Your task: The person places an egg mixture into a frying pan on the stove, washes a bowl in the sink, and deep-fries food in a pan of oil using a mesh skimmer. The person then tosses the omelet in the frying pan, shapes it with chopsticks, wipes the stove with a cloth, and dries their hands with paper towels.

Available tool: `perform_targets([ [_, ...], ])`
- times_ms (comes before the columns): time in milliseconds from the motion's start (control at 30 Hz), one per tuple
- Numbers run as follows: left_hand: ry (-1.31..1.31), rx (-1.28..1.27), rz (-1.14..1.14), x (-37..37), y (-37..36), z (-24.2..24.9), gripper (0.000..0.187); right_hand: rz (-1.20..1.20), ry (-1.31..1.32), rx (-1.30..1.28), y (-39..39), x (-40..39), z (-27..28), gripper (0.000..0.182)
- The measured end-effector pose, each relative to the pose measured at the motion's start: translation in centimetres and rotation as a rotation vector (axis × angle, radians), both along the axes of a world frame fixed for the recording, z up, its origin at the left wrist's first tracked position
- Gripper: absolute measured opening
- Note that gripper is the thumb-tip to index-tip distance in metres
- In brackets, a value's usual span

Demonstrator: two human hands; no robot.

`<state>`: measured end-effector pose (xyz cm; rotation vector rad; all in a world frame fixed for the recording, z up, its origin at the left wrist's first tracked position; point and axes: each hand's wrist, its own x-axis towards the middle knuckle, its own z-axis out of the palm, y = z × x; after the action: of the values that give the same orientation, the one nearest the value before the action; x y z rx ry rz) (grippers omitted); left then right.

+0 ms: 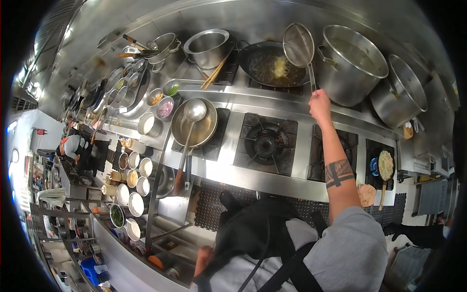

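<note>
My right hand (319,104) is shut on the handle of a round mesh strainer (298,45), raised at the right edge of a black wok (258,68). Pale yellow food pieces (280,66) sit among bubbles in the wok's dark oil. My left hand (204,255) hangs low beside my black apron (258,224), apart from the stove. Its fingers are too indistinct to show whether it holds anything.
Tall steel pots (355,58) stand right of the wok. A ladle (195,110) rests in a steel pan (206,131). At far right, a small frying pan (386,165) holds food near a blue flame. Ingredient containers (132,178) line the left. Other people are partly visible at both sides.
</note>
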<state>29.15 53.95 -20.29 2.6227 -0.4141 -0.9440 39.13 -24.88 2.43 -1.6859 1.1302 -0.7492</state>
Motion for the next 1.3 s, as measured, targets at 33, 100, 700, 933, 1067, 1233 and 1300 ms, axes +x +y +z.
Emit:
perform_targets([
  [33,-0.008,0.014,-0.019,0.7,-0.8,0.5,0.015,-0.020,0.012,-0.015,0.3,-0.2,0.6,0.007],
  [100,-0.029,0.057,-0.079,1.5,-0.7,-0.4,0.021,-0.018,-0.006,-0.003,0.4,-0.5,1.0,0.007],
  [700,-0.215,0.107,-0.232,4.6,-0.1,-6.3,0.043,0.043,0.129,-0.166,-0.7,2.7,-5.4,0.013],
  [933,-0.102,0.152,0.159,3.7,0.0,-5.8,0.041,-0.009,0.025,-0.456,-2.2,1.2,-2.7,0.011],
  [1067,-0.050,0.068,0.096,4.3,0.2,-6.4,0.044,-0.001,-0.006,-0.352,-2.6,0.1,-4.5,0.009],
  [1233,-0.002,0.113,-0.021,5.9,0.1,-6.7,0.044,0.003,0.029,-0.311,-0.8,-1.1,-5.0,0.010],
  [1300,-0.182,0.139,0.122,6.2,0.0,-7.2,0.042,0.006,0.028,-0.165,-0.2,-1.0,-5.2,0.012],
])
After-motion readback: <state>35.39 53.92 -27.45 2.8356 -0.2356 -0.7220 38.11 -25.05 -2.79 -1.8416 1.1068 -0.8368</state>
